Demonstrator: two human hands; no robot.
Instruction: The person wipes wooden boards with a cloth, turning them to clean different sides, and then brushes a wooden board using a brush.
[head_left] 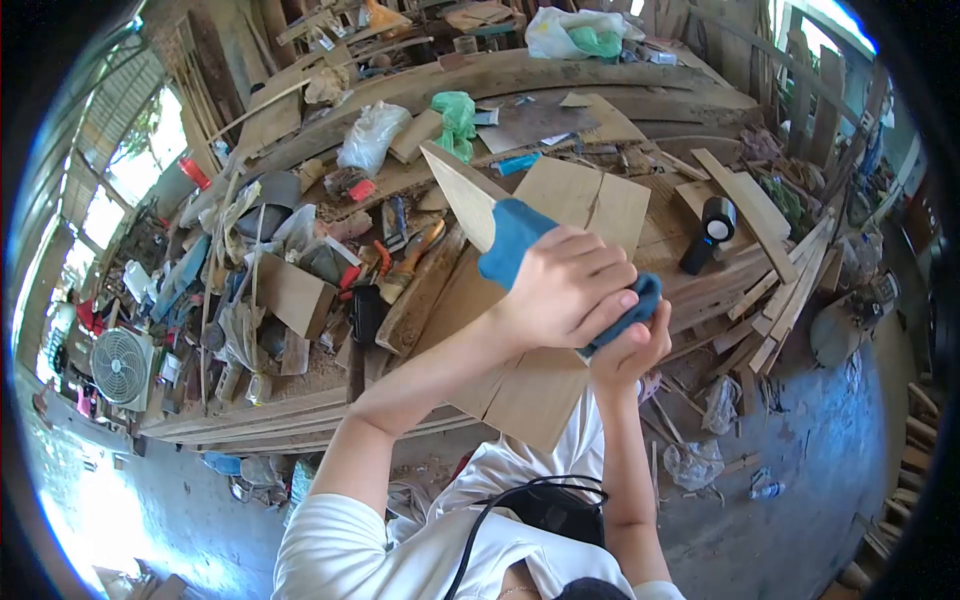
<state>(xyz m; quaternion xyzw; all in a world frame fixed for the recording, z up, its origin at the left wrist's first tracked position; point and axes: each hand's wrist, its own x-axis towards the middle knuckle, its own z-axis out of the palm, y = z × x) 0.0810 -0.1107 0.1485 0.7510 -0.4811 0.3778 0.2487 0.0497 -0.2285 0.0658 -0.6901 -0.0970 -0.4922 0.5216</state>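
A blue cloth (515,240) covers part of a pale, flat, pointed piece (465,195) that looks like wood. My left hand (572,285) is closed round the cloth, with its fingers curled over it. Just below and to the right, my right hand (633,345) grips the other bunched end of the same cloth from beneath. Both hands are close together above the workbench. Behind and below them lie flat wooden panels (545,395), partly hidden by my hands and forearm.
On the cluttered bench (300,400) lie a brush (412,262), a small box (295,295) and plastic bags (373,137). At the right are a black lamp-like device (712,235) and loose wood strips (800,290). A fan (122,367) stands at the left.
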